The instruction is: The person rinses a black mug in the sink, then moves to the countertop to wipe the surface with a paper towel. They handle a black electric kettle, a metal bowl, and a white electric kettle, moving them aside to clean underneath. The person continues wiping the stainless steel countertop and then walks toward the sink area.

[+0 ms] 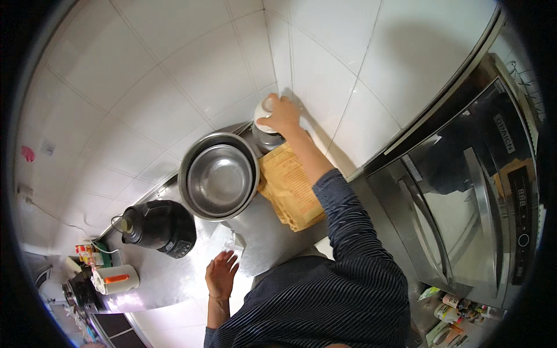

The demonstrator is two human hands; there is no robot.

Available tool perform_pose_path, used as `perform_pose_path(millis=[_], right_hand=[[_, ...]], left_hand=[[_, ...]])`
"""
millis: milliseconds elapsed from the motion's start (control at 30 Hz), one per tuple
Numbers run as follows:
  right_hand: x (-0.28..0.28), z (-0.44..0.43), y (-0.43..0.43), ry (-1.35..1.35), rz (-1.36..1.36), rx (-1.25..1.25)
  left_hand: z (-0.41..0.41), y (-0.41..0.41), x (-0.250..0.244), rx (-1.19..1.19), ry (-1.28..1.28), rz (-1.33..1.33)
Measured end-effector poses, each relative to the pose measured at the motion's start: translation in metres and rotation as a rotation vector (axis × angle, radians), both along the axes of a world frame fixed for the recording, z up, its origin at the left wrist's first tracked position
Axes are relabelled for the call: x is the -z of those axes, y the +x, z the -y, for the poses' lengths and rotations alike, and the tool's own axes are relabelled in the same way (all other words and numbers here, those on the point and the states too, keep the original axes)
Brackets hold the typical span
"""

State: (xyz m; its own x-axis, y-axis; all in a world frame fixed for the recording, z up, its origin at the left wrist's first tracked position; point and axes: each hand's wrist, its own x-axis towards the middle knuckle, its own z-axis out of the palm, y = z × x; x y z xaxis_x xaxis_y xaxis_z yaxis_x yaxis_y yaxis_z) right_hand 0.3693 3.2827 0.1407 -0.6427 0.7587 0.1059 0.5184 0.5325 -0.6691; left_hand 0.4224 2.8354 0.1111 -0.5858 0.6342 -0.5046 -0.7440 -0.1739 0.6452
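My right hand (282,116) reaches into the wall corner, its fingers spread over the round white lid (264,114) of a grey container (266,140). Below that forearm lies a stack of brown paper bags (289,187) bearing print. My left hand (221,276) hovers near the counter's front edge, fingers apart, beside a small white paper packet (226,239); whether the fingertips touch it I cannot tell. Nested metal bowls (220,179) stand between the bags and a black electric kettle-like appliance (159,227).
The steel counter (265,226) runs along a white tiled wall (182,78). A white container with an orange stripe (116,279) stands at the far left. On the right is a black-and-steel cabinet appliance (457,209) with curved handles; bottles (448,311) stand below it.
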Motion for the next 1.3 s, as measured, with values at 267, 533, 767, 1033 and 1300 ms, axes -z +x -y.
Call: perform_pose_path(millis=[267, 533, 767, 1033, 1300], right_hand=[[0.056, -0.007, -0.027, 0.056, 0.177, -0.006], [0.108, 0.025, 0.018, 0.138, -0.32, 0.091], [0.112, 0.055, 0.17, -0.576, -0.503, 0.096], [0.082, 0.031, 0.121, -0.669, -0.688, 0.085], [0.064, -0.067, -0.036, -0.458, -0.318, 0.08]], left_hand=[[0.026, 0.027, 0.011, -0.179, -0.094, 0.025], [0.014, 0.022, 0.015, -0.075, -0.069, 0.033], [0.016, 0.022, 0.032, -0.004, -0.126, 0.088], [0.005, 0.017, 0.034, 0.034, -0.145, 0.074], [0.032, 0.031, 0.04, -0.121, -0.084, 0.043]])
